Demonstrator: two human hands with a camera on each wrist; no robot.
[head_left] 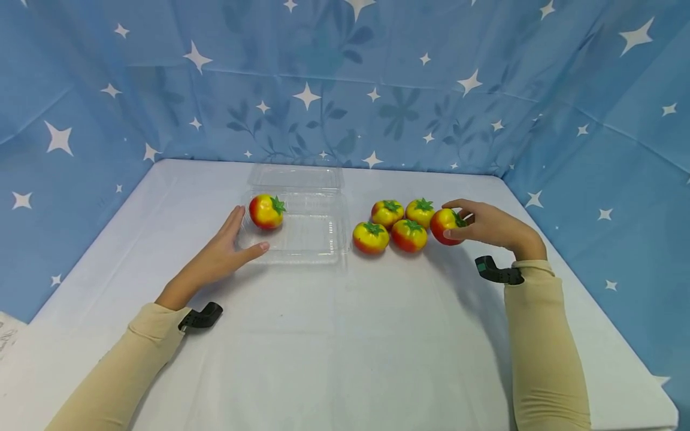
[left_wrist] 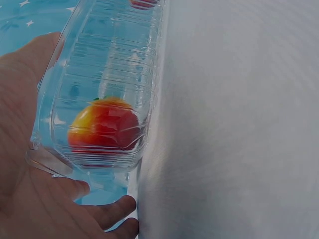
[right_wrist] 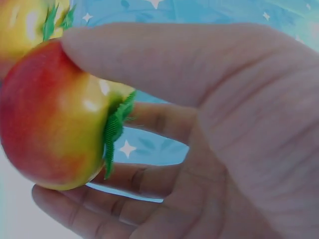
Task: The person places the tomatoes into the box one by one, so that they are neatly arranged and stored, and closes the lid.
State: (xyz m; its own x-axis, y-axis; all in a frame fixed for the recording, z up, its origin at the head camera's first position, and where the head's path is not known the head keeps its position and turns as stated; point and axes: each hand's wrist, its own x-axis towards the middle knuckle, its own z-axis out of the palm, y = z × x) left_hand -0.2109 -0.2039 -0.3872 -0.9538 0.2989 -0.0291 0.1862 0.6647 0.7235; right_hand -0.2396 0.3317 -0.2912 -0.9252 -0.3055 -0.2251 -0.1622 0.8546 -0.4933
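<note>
My right hand point(head_left: 485, 225) pinches a red-and-yellow toy persimmon point(head_left: 442, 222) with a green leafy cap, thumb on the near side and fingers round the far side. In the right wrist view the held persimmon point(right_wrist: 55, 119) lies on its side, cap toward the palm. My left hand point(head_left: 218, 257) is spread at the near left corner of a clear plastic box point(head_left: 307, 257), fingers along its left side and thumb at the near rim. One toy persimmon point(head_left: 264, 212) sits at the box's left end, also seen through the box wall point(left_wrist: 107, 124) in the left wrist view.
Several more toy persimmons point(head_left: 371, 238) stand bunched on the white-covered table point(head_left: 334, 335), between the box and my right hand. The box's hinged lid point(head_left: 296, 177) lies folded back behind it. A blue star-patterned curtain point(head_left: 345, 78) borders the table's back and sides.
</note>
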